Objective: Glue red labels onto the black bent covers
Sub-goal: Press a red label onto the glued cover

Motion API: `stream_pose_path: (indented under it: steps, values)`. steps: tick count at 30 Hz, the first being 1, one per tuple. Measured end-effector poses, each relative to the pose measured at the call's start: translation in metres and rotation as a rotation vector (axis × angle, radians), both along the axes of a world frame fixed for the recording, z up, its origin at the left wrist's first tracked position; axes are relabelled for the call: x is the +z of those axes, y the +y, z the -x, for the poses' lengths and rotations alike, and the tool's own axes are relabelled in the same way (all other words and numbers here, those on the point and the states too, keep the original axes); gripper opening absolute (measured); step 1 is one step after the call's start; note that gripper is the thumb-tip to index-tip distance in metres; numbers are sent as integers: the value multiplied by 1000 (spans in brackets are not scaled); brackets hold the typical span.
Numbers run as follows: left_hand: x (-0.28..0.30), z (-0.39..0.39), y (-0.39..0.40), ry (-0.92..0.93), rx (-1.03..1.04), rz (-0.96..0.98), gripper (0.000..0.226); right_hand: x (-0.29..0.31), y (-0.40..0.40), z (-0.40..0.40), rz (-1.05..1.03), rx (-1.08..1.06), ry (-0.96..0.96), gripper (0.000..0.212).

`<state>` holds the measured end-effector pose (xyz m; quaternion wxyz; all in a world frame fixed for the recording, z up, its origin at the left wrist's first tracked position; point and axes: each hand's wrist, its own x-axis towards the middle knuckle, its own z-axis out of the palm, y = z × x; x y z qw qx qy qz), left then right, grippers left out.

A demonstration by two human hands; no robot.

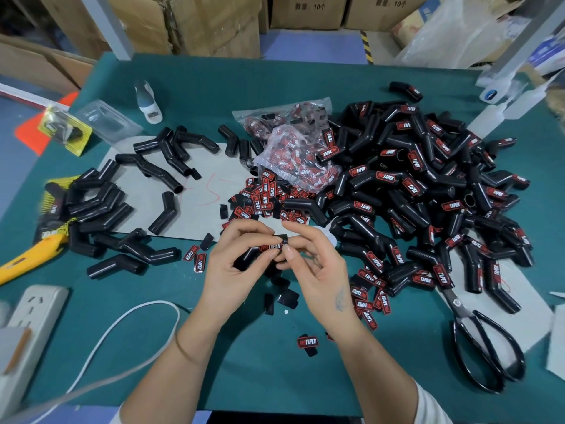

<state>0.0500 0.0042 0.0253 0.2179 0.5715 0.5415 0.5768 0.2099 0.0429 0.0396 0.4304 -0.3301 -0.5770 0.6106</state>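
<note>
Step in hand: we judge this to be the seating of a red label (271, 246) on a black bent cover (248, 257), held over the green table (244, 371) near its front edge.
Left hand: our left hand (237, 264) curls round the cover from below and holds it, label side up.
Right hand: our right hand (315, 270) pinches the label's end against the cover with thumb and forefinger; the remaining fingers stand spread and hold nothing.
Doing it well: we should square the label with the cover's straight leg, press from one end to the other, and keep fingertips off any glue at the edges.
Hedge: the label looks already stuck down, though our fingers hide its right end.
Clear bag: the plastic bag (293, 154) behind the hands holds more loose red labels, and some spill onto the table in front of it.
Right heap: the labelled pile (428, 191) lies loose, in no container.
Left group: the bare covers (101, 206) lie on and around a grey card sheet (195, 191).
</note>
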Motion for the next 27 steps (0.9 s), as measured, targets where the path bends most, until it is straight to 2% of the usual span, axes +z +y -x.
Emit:
stream_pose_path:
  steps: [7, 13, 17, 27]
  values:
    - [-1, 2, 0, -74, -7, 15, 20, 0, 3, 0, 31, -37, 30, 33]
    - [-2, 1, -3, -278, -18, 57, 28, 0, 4, -2, 34, -30, 23, 37]
    - [-1, 1, -3, -259, -34, 70, 37, 1, 3, -1, 47, -2, -13, 41]
    - [-3, -5, -3, -212, -58, 69, 40, 7, -1, 3, 177, -25, 39, 53]
